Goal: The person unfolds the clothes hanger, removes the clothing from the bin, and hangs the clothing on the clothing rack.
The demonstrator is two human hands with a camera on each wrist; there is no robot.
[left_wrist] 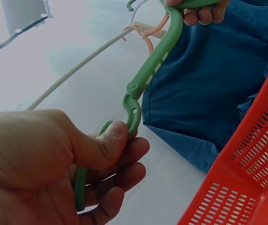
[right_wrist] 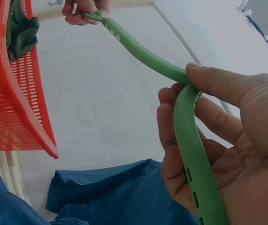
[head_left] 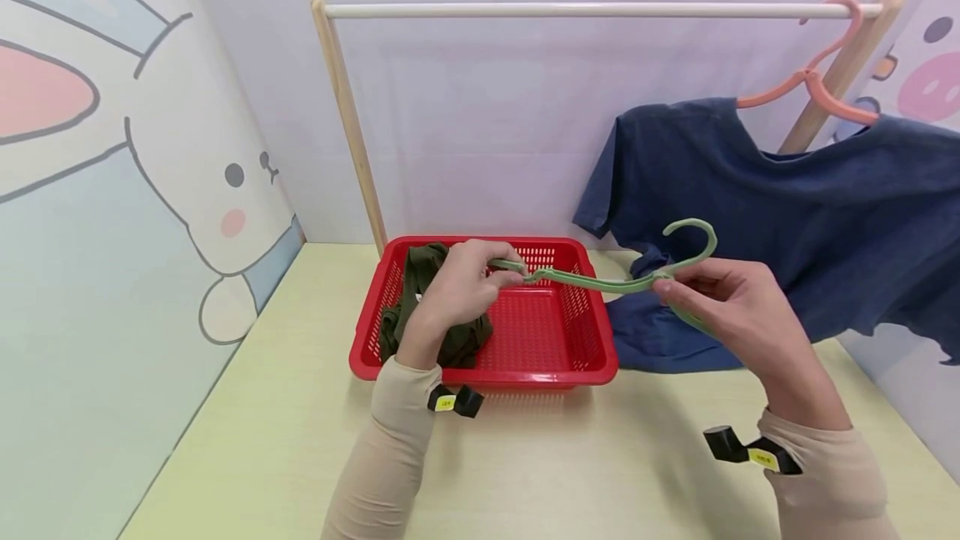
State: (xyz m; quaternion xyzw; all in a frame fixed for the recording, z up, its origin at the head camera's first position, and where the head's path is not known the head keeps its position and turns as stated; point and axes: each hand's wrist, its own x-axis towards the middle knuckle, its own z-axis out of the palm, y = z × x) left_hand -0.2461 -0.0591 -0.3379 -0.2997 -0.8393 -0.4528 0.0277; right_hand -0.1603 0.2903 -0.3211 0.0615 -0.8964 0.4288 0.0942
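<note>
I am watching the hanger [head_left: 592, 282] spanning between both hands, crossing my view of the basket's [head_left: 502, 377] 3 o'clock rim. At the hanger's 9 o'clock end the left hand [head_left: 459, 294] is pinching it beyond a joint [left_wrist: 133, 90]; at 3 o'clock the right hand [head_left: 731, 307] is pinching below the hook [head_left: 713, 240]. I'm favouring bracing the hook side, easing the joint without twisting, and minding the shirt [head_left: 690, 157] hanging at 2 o'clock.
</note>
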